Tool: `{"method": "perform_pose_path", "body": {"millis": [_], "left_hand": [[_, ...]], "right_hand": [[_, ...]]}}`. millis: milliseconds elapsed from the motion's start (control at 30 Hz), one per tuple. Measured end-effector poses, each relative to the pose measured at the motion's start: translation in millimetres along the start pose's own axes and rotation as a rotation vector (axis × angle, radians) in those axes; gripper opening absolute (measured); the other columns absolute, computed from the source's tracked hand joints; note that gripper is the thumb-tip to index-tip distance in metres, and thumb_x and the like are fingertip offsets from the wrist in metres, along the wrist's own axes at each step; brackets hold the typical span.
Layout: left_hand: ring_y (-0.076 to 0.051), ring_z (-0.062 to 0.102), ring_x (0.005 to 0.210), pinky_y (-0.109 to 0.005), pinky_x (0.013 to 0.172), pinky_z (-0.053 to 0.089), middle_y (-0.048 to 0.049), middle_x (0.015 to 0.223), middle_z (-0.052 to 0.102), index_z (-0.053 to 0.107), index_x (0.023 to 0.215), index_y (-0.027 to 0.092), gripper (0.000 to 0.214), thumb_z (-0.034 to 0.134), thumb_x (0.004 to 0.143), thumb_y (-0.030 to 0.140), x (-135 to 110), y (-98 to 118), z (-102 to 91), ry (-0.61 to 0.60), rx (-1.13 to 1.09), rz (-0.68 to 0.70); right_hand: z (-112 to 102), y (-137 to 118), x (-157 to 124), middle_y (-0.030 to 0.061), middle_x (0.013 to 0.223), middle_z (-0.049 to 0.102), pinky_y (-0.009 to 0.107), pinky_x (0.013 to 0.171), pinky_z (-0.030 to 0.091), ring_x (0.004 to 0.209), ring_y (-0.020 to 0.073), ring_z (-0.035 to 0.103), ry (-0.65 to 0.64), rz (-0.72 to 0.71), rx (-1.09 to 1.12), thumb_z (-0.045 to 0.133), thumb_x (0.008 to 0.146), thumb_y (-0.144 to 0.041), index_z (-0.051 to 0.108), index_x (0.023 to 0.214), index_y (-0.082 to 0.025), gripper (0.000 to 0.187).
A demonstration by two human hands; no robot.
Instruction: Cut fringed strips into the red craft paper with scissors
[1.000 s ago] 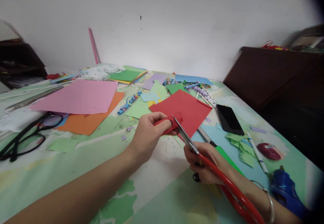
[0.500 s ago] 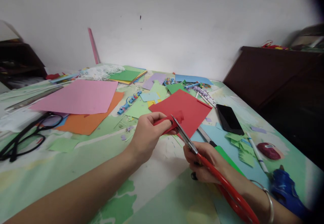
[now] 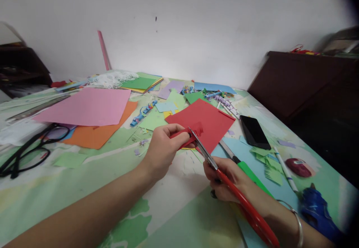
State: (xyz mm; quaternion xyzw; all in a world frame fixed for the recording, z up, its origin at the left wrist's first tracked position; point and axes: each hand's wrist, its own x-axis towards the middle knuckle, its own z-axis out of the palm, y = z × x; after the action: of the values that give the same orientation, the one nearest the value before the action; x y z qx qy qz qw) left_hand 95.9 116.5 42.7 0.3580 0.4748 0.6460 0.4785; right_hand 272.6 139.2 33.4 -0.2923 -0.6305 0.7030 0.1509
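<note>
My left hand (image 3: 165, 147) pinches a small strip of red paper (image 3: 198, 128) between thumb and fingers, its free end fringed with cuts. In my right hand (image 3: 224, 180) is a pair of scissors with red handles (image 3: 241, 197). Their metal blades lie across the strip right beside my left fingertips and look nearly closed. Behind the strip lies a larger sheet of red paper (image 3: 204, 115), flat on the table. Under my right hand and wrist a green-handled tool (image 3: 254, 179) with a grey blade rests on light blue paper (image 3: 232, 147).
Pink paper (image 3: 92, 106), orange paper (image 3: 95, 138) and black glasses (image 3: 36, 154) lie left. On the right are a phone (image 3: 254, 132), fringed green paper pieces (image 3: 269, 164), a maroon object (image 3: 297, 167) and a blue glue gun (image 3: 316, 210). A wall (image 3: 182, 35) stands behind the table.
The scissor handles have drawn together and their lower ends shifted slightly left, so the blades have closed further on the red strip. My left hand stays in place.
</note>
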Motion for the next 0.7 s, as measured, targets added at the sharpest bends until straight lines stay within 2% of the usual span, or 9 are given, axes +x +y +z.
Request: {"method": "perform_pose_path", "body": {"millis": [700], "left_hand": [[-0.015,0.064,0.063,-0.028,0.067,0.053,-0.0035,0.063,0.067,0.065,0.063,0.012,0.006,0.068,0.066,0.017,-1.8,1.9,0.8,-0.011,-0.002,0.010]], "right_hand": [[0.2,-0.3,0.5,-0.0093,0.058,0.027,0.021,0.042,0.013,0.045,0.0053,0.021,-0.002,0.013,0.007,0.044,0.052,-0.008,0.033,0.063,-0.021,0.020]]}}
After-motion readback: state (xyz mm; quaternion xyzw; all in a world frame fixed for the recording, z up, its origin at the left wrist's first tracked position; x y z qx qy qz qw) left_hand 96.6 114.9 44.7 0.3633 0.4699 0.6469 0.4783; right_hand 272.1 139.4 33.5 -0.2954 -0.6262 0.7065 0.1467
